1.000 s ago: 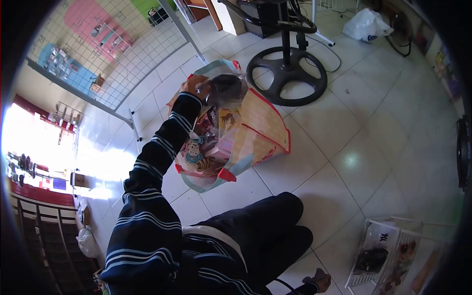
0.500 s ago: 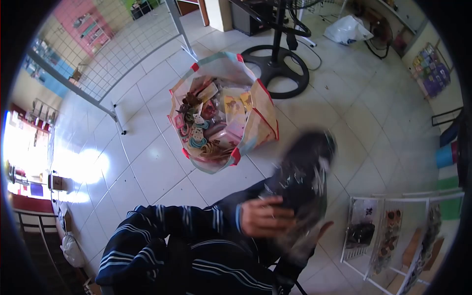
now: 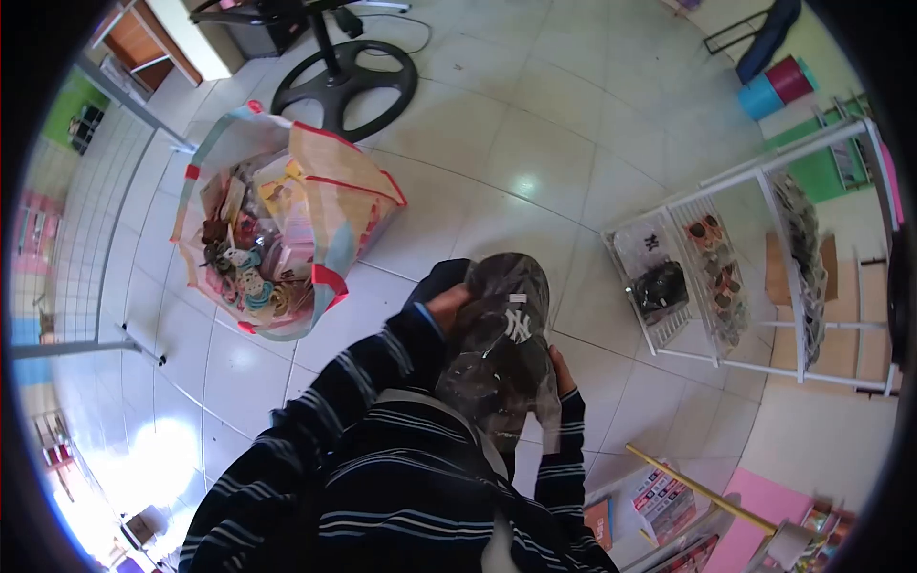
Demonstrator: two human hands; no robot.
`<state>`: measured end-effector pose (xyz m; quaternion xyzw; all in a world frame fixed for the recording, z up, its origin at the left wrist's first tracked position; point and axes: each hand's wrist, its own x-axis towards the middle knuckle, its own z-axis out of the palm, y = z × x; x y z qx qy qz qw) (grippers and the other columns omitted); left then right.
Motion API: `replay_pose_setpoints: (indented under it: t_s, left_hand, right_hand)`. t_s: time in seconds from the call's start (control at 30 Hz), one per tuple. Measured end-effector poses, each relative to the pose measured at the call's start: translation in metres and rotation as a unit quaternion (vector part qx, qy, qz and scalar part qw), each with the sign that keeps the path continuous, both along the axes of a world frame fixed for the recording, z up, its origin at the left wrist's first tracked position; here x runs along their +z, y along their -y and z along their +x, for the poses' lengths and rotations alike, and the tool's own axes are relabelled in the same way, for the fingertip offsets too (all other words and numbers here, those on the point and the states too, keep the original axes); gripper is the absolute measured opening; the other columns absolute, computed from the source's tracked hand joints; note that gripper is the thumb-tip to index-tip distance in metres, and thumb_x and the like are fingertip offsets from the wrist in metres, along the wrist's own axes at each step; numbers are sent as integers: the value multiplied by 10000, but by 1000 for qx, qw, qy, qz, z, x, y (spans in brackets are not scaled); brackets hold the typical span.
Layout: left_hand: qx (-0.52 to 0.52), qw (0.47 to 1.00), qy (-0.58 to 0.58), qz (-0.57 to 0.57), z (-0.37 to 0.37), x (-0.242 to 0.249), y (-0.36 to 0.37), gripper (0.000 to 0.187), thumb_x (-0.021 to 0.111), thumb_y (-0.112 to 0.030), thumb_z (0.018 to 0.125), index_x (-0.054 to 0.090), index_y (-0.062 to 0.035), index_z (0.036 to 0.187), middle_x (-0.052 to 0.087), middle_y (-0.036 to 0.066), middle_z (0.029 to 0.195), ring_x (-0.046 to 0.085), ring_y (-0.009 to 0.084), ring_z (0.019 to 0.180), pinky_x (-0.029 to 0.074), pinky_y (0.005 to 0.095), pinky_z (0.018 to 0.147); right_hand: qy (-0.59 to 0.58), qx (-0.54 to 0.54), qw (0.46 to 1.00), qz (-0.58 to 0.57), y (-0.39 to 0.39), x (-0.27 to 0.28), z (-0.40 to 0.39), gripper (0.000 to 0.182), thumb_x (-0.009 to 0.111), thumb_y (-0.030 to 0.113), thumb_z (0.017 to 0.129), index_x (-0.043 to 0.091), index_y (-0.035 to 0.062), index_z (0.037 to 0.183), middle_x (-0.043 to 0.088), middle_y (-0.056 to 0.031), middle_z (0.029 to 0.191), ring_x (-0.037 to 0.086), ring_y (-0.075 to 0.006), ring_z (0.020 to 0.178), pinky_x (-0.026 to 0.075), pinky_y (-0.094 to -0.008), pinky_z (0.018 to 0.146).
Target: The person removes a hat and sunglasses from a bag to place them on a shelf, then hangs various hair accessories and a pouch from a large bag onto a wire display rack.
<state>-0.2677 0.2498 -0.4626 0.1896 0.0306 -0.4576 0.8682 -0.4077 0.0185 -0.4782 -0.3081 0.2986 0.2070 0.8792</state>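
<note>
A dark cap (image 3: pixel 497 329) with a white logo, inside a clear plastic bag, lies between my two hands above my lap. My left hand (image 3: pixel 446 307) grips its left edge, with the fingers partly hidden behind the bag. On the opposite side my right hand (image 3: pixel 562 371) holds the right edge, its fingers mostly out of sight under the plastic. To the left stands a large open bag (image 3: pixel 346 181) with red trim, filled with packaged hair ties and small accessories (image 3: pixel 253 277).
A white wire rack (image 3: pixel 712 361) at the right holds sunglasses (image 3: pixel 731 310) and a bagged black item (image 3: pixel 659 288). A black round stand base (image 3: pixel 387 105) is beyond the open bag. A yellow pole (image 3: pixel 702 487) and boxes (image 3: pixel 662 498) are at the lower right.
The view has turned right, so the open bag appears farther left. The bagged cap, blurred before, is now steady over my lap, with a hand on each side.
</note>
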Motion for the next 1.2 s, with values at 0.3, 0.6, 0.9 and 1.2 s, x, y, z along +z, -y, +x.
replay_pose_setpoints:
  t_s: [0.3, 0.6, 0.9, 1.2]
  left_hand:
    - [-30, 899, 193, 393, -18, -107, 6, 685, 658, -281, 664, 291, -26, 1184, 440, 120, 1104, 395, 226, 1043, 287, 313, 890]
    - [-24, 876, 252, 411, -24, -93, 8, 621, 635, -186, 679, 295, -47, 1181, 461, 102, 1076, 416, 213, 1024, 311, 322, 884]
    - [-70, 876, 250, 406, -23, -80, -1, 581, 592, -140, 705, 283, -65, 1191, 434, 102, 1109, 399, 211, 1042, 301, 328, 897]
    - [24, 929, 235, 284, -22, -97, 13, 554, 598, -123, 681, 335, -73, 1167, 470, 111, 1065, 437, 190, 1001, 330, 308, 872]
  right_hand:
    - [3, -23, 925, -380, 87, 42, 50, 285, 561, 293, 700, 510, 36, 812, 543, -33, 600, 505, -143, 473, 439, -259, 465]
    - [392, 310, 372, -783, -100, 47, 91, 293, 593, 180, 633, 540, 81, 904, 488, -158, 1018, 438, -289, 1005, 362, -362, 825]
    - [212, 187, 719, -635, -45, 14, 77, 344, 496, -5, 630, 520, 32, 971, 449, -171, 1121, 409, -308, 1066, 313, -366, 891]
    - [227, -60, 827, -511, -11, 6, -18, 130, 466, -9, 652, 567, -26, 733, 578, -148, 738, 563, -261, 741, 411, -333, 751]
